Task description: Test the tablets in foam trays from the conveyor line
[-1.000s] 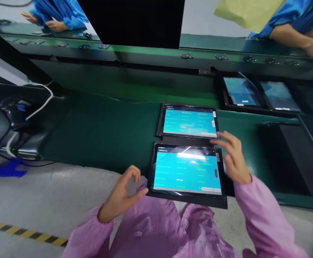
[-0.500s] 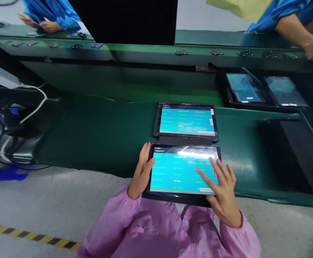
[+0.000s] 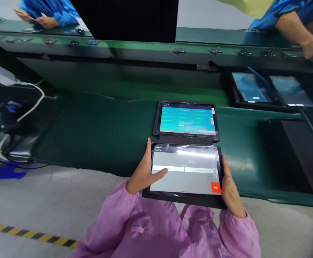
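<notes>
A black tablet [image 3: 188, 179] lies at the near edge of the green conveyor belt [image 3: 100, 132], and its screen shows a grey page with a red button at the lower right. My left hand [image 3: 143, 172] grips its left edge, thumb lying on the screen. At the tablet's right edge my right hand [image 3: 230, 191] holds on, fingers hidden beneath. A second tablet [image 3: 186, 120] with a cyan screen lies just behind the first on the belt. Both of my sleeves are pink.
A black tray [image 3: 227, 86] with two more lit tablets sits at the right on the belt. Cables and dark gear [image 3: 14, 118] lie at the left. Other people's blue-sleeved arms [image 3: 293, 21] work across the line. A black panel [image 3: 126, 19] stands at the back.
The near tablet's screen went from cyan to grey with a red button. My right hand left the screen for the right edge. My left thumb moved onto the screen.
</notes>
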Demonstrator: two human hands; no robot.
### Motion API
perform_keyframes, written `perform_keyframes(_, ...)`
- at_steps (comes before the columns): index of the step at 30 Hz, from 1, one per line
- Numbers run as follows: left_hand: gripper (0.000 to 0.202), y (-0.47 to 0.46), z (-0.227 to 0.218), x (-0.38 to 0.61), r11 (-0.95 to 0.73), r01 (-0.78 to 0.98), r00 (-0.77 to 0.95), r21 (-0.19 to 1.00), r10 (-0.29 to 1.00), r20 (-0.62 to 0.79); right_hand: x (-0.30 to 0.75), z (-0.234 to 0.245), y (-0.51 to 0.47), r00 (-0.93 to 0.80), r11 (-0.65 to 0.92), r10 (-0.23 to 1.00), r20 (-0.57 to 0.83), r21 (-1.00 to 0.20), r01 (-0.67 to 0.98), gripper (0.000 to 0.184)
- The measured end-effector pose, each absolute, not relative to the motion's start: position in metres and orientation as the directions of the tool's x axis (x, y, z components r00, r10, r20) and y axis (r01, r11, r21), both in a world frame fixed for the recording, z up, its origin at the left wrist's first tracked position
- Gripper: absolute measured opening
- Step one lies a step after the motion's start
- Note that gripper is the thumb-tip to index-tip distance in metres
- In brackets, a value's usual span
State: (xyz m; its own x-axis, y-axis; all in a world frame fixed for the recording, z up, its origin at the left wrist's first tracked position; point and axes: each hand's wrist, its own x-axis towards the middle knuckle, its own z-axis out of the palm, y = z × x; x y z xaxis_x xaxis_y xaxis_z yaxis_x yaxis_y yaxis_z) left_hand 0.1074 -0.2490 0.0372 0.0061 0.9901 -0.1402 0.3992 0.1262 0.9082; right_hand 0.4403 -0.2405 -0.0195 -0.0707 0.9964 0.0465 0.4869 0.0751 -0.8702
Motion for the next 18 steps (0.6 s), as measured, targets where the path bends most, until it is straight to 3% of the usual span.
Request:
perform_keyframes(8, 0.13, -0.239, 0.038, 0.107, 0.202, 0.446, -0.039, 0.872, 0.978, -0.206, 0.436, -0.014, -0.241, -0.044, 0.071, 0.997, 0.057, -0.87, 0.489, 0.073)
perform_keyframes(12, 0.107, -0.215, 0.042, 0.096, 0.188, 0.304, -0.085, 0.934, 0.982, -0.17, 0.429, 0.013, -0.219, 0.0, 0.13, 0.988, 0.152, -0.845, 0.519, 0.066)
perform_keyframes(14, 0.1, -0.189, 0.049, 0.094, 0.15, 0.335, -0.172, 0.93, 0.98, -0.097, 0.425, 0.032, -0.194, -0.036, 0.222, 0.967, 0.252, -0.765, 0.604, 0.065)
perform_keyframes(18, 0.101, -0.12, 0.063, 0.094, 0.16, 0.439, -0.185, 0.884, 0.979, -0.085, 0.406, 0.062, -0.134, -0.285, 0.447, 0.88, 0.379, -0.463, 0.765, 0.052)
